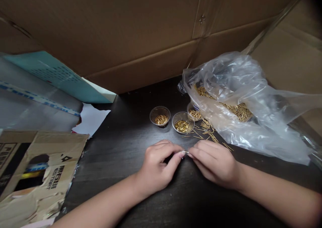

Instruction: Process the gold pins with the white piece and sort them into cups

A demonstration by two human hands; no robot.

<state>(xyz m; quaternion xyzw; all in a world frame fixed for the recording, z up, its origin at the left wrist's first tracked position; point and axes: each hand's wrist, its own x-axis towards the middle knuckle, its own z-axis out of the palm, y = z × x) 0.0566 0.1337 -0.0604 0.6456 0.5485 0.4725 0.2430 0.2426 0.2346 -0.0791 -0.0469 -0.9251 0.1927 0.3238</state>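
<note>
Pinching a tiny brass-coloured pin [185,151], light, stiff and likely slippery, between the nearly closed fingertips of the left hand [159,166] and right hand [213,164], just above the dark counter [108,164], beside scattered pins [205,130].

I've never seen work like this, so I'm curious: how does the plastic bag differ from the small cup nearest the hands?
The clear plastic bag is soft and crumpled, while the small round cup keeps a firm shape. The bag is far larger than the cup. The bag holds a long drift of gold-coloured pins, the cup only a small heap. Both are see-through, and both hold the same kind of thin pins.
</note>
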